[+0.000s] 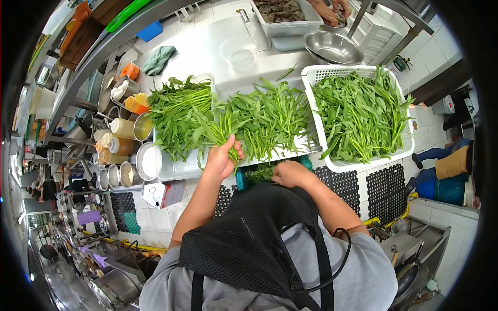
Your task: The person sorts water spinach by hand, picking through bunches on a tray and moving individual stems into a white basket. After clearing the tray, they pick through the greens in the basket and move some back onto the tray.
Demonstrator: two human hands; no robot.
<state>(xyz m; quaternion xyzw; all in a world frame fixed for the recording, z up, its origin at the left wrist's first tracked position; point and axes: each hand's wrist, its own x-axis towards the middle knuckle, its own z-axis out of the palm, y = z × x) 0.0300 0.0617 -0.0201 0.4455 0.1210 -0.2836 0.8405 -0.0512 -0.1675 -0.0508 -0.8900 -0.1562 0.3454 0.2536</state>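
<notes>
My left hand is closed around a bunch of leafy green stems, which look like water spinach. The leaves point away from me over the counter. My right hand is lower, over a green-lined bin with green scraps in it. Its fingers are curled in, and whatever they may hold is hidden. Loose greens lie spread on the counter in front of me. To the left, more stems are heaped in a white tray.
A white perforated basket full of greens stands at right. Behind are a clear bowl, a knife, a steel bowl and a tub of shrimp-like seafood. Another person's hands work there. Sauce bottles line the left.
</notes>
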